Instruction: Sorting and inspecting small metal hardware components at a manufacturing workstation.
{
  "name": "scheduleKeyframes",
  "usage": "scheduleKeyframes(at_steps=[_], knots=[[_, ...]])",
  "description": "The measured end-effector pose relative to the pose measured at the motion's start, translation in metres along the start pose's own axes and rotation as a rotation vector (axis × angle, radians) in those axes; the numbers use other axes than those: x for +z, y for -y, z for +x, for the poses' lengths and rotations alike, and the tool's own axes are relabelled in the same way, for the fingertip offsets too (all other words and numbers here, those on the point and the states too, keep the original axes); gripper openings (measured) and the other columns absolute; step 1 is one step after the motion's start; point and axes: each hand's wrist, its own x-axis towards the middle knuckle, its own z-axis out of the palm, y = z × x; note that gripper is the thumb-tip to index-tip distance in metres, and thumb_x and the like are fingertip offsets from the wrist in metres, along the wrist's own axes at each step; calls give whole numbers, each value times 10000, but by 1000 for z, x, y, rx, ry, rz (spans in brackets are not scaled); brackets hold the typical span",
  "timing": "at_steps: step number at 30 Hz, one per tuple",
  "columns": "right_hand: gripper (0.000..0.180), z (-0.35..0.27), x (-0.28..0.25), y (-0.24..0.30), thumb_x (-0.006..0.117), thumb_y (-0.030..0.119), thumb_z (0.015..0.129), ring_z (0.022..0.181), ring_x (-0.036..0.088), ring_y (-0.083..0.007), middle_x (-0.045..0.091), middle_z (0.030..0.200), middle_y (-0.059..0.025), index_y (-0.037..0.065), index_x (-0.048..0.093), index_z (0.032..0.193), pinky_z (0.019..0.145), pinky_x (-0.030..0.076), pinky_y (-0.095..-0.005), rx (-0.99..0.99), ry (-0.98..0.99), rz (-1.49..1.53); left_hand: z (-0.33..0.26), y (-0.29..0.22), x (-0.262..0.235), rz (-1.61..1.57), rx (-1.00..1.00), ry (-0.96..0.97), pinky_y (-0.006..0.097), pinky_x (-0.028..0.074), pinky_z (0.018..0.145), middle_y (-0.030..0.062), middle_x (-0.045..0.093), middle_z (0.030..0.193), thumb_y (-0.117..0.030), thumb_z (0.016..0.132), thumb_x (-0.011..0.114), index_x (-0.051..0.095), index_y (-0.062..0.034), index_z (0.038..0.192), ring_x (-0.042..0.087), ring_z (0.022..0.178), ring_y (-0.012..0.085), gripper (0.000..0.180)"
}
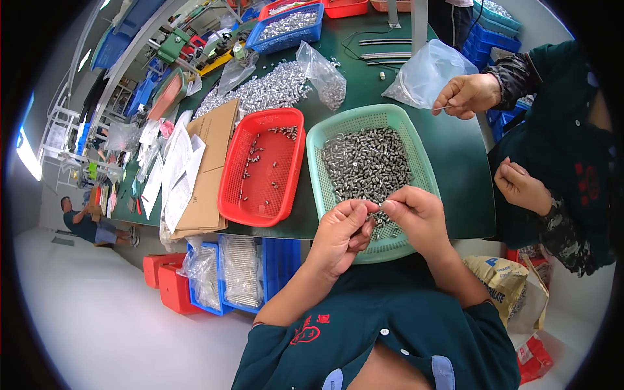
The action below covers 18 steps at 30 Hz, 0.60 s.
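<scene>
My left hand (344,235) and my right hand (420,220) meet over the near end of a mint-green plastic basket (316,175). Fingertips of both are pinched together on a small metal part (381,208), mostly covered by the fingers. Below them, the basket holds a heap of small silvery metal cylinders (367,159). Left of it stands a red perforated basket (260,185) with a few scattered metal pieces (253,158) and a small cluster in its far right corner.
A co-worker's hand (469,95) pinches something thin at the right; their other hand (523,188) is lower. Beyond the baskets lie a clear bag (432,71), loose metal parts (260,88) and a blue crate (286,42). Cardboard (205,166) and papers (179,172) lie left.
</scene>
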Motion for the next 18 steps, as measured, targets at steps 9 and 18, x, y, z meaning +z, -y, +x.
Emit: scheduleKeyframes(at_steps=[9, 18], knots=[[107, -6, 11, 2, 638, 64, 820, 604, 504, -74, 543, 642, -4, -8, 612, 746, 527, 400, -254, -304, 6, -250, 0, 2, 11, 229, 143, -60, 192, 262, 412, 39, 535, 644, -212, 929, 526, 542, -38, 933, 339, 450, 51, 175], [122, -1, -1, -5, 639, 94, 826, 548, 469, -95, 539, 626, -34, 13, 589, 750, 499, 369, -247, 210, -112, 224, 0, -7, 3, 50, 33, -52, 199, 243, 412, 19, 429, 547, -253, 961, 444, 526, -49, 939, 292, 428, 67, 220]])
